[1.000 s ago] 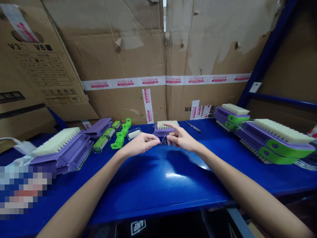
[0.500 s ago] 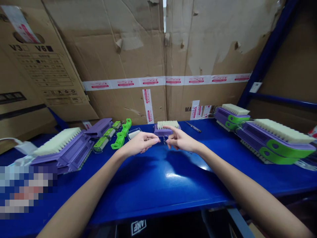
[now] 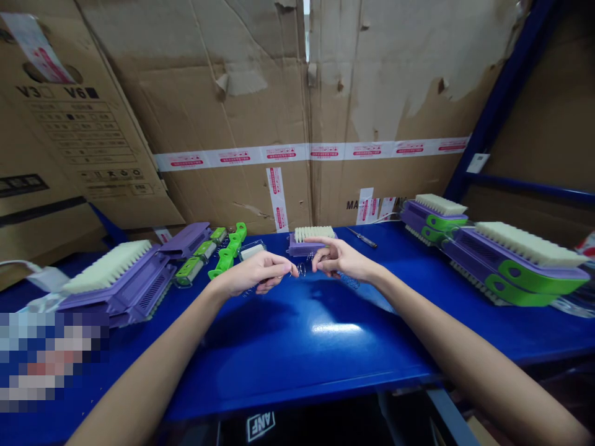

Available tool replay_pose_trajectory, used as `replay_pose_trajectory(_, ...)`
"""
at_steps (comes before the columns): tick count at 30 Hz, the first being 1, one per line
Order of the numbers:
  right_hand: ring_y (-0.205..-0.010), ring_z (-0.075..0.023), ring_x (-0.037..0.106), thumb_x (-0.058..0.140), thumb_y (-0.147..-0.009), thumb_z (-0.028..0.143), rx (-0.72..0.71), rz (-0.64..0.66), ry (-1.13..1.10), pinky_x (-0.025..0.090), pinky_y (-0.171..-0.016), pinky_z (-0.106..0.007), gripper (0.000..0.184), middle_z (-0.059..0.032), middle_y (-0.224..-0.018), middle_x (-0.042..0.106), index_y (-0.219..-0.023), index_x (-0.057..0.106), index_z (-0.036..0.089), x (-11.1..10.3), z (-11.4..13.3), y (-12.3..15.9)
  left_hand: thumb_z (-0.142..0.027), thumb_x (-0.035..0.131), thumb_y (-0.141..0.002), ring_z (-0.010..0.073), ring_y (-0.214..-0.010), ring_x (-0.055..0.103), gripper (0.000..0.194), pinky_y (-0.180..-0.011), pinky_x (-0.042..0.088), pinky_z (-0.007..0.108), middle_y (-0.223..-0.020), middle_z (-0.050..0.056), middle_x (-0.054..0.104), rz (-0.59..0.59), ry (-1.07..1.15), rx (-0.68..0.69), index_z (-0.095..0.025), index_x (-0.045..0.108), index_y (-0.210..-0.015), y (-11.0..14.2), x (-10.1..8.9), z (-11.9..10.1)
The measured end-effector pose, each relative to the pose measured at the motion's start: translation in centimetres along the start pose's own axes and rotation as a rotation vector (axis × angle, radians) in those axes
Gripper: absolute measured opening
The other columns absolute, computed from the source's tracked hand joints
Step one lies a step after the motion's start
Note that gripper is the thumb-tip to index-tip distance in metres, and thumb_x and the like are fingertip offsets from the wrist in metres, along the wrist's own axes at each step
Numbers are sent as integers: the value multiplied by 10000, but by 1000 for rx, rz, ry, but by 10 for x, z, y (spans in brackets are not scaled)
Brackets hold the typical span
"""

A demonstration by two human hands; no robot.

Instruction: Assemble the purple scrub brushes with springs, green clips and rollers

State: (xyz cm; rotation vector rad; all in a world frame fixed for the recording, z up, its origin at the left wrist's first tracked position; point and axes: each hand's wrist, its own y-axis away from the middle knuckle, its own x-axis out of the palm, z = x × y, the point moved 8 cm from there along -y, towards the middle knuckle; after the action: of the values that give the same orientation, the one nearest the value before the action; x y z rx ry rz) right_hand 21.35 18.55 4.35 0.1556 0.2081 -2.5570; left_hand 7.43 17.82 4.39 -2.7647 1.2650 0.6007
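Observation:
Thin wire coil springs show at both hands above the middle of the blue table. My left hand (image 3: 258, 272) is closed, thumb and index finger pinching one end of a coil spring (image 3: 302, 270) that points toward the right hand. More fine wire shows below the left palm. My right hand (image 3: 341, 260) has its index finger stretched out and the others curled, with wire coils (image 3: 310, 255) at its fingertips. Further coils (image 3: 349, 282) show under that palm. Behind the hands lies a purple brush piece (image 3: 313, 238) with cream bristles.
Green plastic clips (image 3: 224, 263) and clear-and-green blocks (image 3: 189, 270) line up at the left. Purple brush units (image 3: 111, 272) stand far left, others (image 3: 520, 266) at the right. A slim tool (image 3: 363, 238) lies at the back, before a cardboard wall (image 3: 223, 186).
My left hand has shifted slightly left and down, away from the right hand. Spring coils now show more clearly in the gap. The right hand has barely moved.

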Motion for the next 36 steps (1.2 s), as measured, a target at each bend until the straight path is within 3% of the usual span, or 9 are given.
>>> replay_pose_trajectory(6, -434, -71, 455, 559, -680, 125, -51, -67, -175, 294, -365, -189, 688, 0, -740, 648, -1345, 392, 178, -10, 10, 3, -567, 529, -804, 63, -396, 352, 472, -421, 279, 202, -512, -67, 445, -104, -210, -70, -147, 615, -1002, 1, -11, 1)
replay_pose_trajectory(11, -462, -79, 483, 545, -675, 123, 30, -39, -125, 320, -371, -188, 664, -9, -760, 664, -1325, 419, 171, -3, -3, 0, -594, 491, -793, 126, -566, 495, 476, -526, 353, 228, -636, -9, 556, -402, -612, -79, -172, 657, -938, 17, -39, -16)
replay_pose_trajectory(13, -470, -79, 490, 542, -668, 120, 51, -29, -98, 320, -369, -186, 676, -12, -776, 668, -1330, 419, 174, -3, -9, -2, -594, 474, -794, 137, -593, 515, 480, -553, 369, 232, -673, -1, 592, -469, -679, -98, -183, 662, -957, 29, -51, -22)
replay_pose_trajectory(17, -468, -79, 489, 533, -651, 113, 83, -60, -62, 333, -367, -191, 700, -12, -775, 662, -1339, 412, 163, -8, -18, -3, -631, 439, -789, 145, -500, 493, 546, -505, 344, 234, -574, -24, 563, -530, -742, -284, -200, 641, -1055, 62, -76, -18)
replay_pose_trajectory(21, -460, -84, 481, 512, -643, 115, 102, -101, -14, 341, -364, -201, 716, -11, -767, 652, -1349, 401, 151, -12, -20, -2, -585, 442, -807, 185, -630, 573, 487, -561, 347, 226, -630, 1, 614, -673, -897, -543, -194, 628, -1030, 104, -105, -7)
replay_pose_trajectory(26, -458, -81, 478, 493, -642, 111, 133, -115, 45, 350, -371, -196, 705, -9, -757, 648, -1342, 414, 155, -12, -22, -2, -555, 428, -819, 276, -878, 620, 474, -631, 362, 257, -883, 95, 690, -656, -1067, -832, -185, 613, -1049, 137, -124, 30)
replay_pose_trajectory(31, -453, -66, 474, 485, -651, 93, 160, -120, 67, 360, -384, -180, 689, -3, -758, 652, -1332, 418, 171, -11, -25, -1, -555, 424, -804, 345, -944, 617, 501, -674, 402, 323, -1063, 168, 665, -647, -1132, -893, -196, 601, -1105, 150, -126, 63)
replay_pose_trajectory(36, -453, -72, 491, 476, -665, 73, 159, -114, 88, 367, -375, -185, 677, -4, -760, 646, -1332, 408, 168, -11, -26, -2, -523, 430, -808, 354, -977, 612, 469, -702, 436, 353, -1075, 166, 662, -643, -1126, -887, -197, 606, -1096, 150, -115, 70)
